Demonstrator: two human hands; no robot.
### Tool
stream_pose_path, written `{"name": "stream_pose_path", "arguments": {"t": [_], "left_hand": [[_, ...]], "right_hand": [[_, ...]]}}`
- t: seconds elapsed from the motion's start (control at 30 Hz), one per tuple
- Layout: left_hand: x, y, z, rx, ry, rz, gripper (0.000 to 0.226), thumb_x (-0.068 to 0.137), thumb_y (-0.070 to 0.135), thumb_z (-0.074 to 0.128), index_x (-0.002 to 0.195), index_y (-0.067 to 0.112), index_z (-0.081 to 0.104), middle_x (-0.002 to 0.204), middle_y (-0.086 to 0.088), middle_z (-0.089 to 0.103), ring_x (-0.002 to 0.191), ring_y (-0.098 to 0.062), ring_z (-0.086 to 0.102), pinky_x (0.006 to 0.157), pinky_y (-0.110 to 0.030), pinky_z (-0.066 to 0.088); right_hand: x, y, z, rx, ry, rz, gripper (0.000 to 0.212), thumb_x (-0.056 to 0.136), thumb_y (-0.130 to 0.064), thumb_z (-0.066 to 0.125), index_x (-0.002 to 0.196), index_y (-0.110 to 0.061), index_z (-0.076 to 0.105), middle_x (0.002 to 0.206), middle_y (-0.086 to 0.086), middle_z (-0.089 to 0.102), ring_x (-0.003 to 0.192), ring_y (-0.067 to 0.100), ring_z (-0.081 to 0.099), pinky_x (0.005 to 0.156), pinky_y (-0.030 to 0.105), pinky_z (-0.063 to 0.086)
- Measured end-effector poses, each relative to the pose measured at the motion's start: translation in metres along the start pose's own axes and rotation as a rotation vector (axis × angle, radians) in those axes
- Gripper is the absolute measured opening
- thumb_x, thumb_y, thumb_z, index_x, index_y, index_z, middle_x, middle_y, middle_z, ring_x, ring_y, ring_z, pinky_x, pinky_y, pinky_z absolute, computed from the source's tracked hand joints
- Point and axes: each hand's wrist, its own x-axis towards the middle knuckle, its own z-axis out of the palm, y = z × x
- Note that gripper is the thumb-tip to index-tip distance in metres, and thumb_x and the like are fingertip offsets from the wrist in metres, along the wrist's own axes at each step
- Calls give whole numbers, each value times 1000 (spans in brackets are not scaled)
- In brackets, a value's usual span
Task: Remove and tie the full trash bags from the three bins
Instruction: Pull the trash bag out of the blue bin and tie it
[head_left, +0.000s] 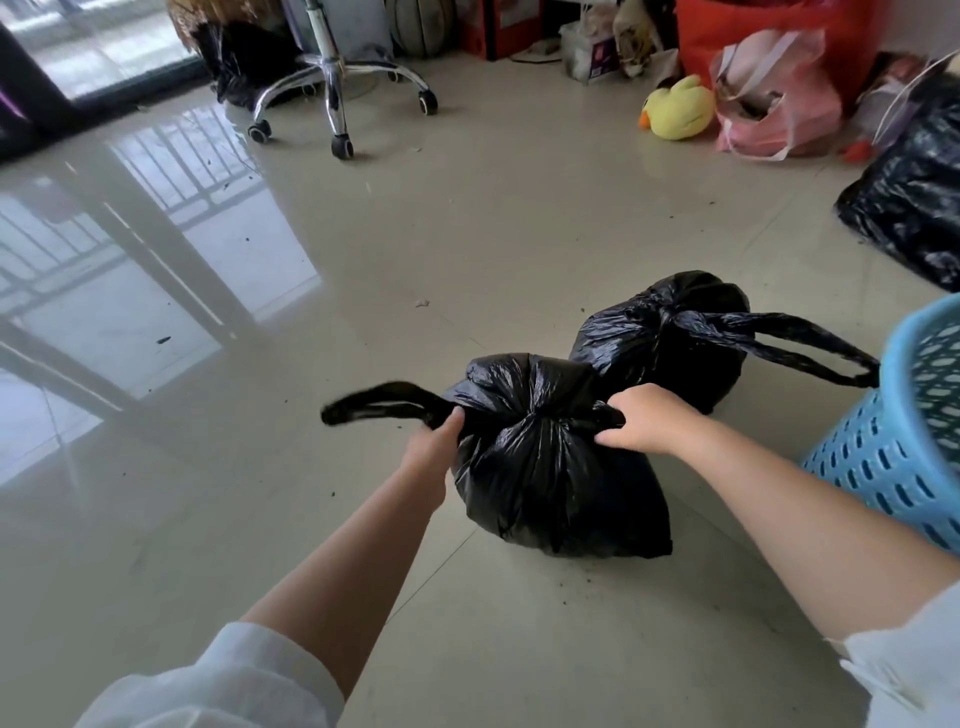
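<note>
A full black trash bag (550, 467) sits on the tiled floor in front of me, its neck gathered into a knot at the top. My left hand (434, 441) grips the bag's left handle loop, which sticks out to the left. My right hand (644, 421) is closed on the right handle beside the knot. Just behind it stands a second black bag (660, 338), tied, with its handle loops trailing to the right. A blue perforated bin (893, 441) stands at the right edge, partly cut off; its inside is not visible.
A large black bag (914, 208) lies at the far right. At the back are an office chair base (337, 88), another black bag (239, 62), a yellow duck toy (678, 109), a pink plastic bag (774, 98) and a red bag (769, 31). The glossy floor (363, 260) stretches left.
</note>
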Motion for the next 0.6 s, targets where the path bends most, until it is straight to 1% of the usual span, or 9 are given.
{"name": "stream_pose_path", "arguments": {"t": [0.07,0.13,0.2,0.27,0.33,0.4,0.43,0.5,0.6], "left_hand": [[1,11,5,-44,69,139,41,98,21,42,133,-1,46,127,-10,55,123,-23,49,101,-28,35],[-5,23,10,-128,-20,241,37,100,17,37,126,-6,50,118,-16,62,114,-25,55,90,-27,43],[-9,30,15,-114,-146,356,34,101,19,35,98,-1,62,82,-1,71,85,-16,61,76,-22,48],[-12,38,22,68,-168,470,35,101,21,34,82,6,58,52,3,59,61,-14,54,73,-30,49],[-17,46,29,319,-112,561,20,100,24,34,100,11,50,61,-12,53,52,-13,45,61,-30,43],[-21,53,33,596,-54,609,18,97,27,41,104,11,38,85,-18,55,63,-17,49,61,-28,36],[-21,54,33,746,-51,616,24,94,28,46,104,10,34,93,-16,54,75,-23,55,65,-27,35],[-17,50,31,1076,-82,586,46,84,33,58,113,6,34,109,-15,56,103,-30,57,75,-31,39],[-10,32,29,1438,-76,522,82,73,56,65,128,5,33,128,-17,50,122,-32,49,94,-36,42]], "right_hand": [[0,-1,-5,77,15,-11,16,85,-20,56,75,-9,51,75,2,51,86,24,52,58,29,33],[0,-2,-10,149,106,15,27,86,-11,52,62,-9,40,66,1,43,81,25,49,54,27,29],[1,-2,-16,259,257,46,27,93,-14,46,69,-3,46,78,10,48,93,33,53,63,30,32],[3,1,-21,392,367,89,36,97,-22,40,92,10,57,102,22,52,108,35,52,80,31,37],[3,5,-25,514,397,143,45,98,-28,36,106,9,61,103,21,54,104,35,54,79,28,43],[2,11,-27,763,365,164,41,98,-30,36,89,-3,65,83,10,52,74,27,61,48,19,48],[-1,12,-29,955,298,165,37,98,-29,38,78,-8,63,78,6,51,56,19,61,36,14,45],[-5,15,-31,1246,184,118,33,98,-21,41,70,-10,56,76,3,52,36,7,58,33,12,45],[-10,14,-34,1423,48,27,30,97,-12,39,72,-6,54,72,6,58,38,9,64,39,18,53]]}}
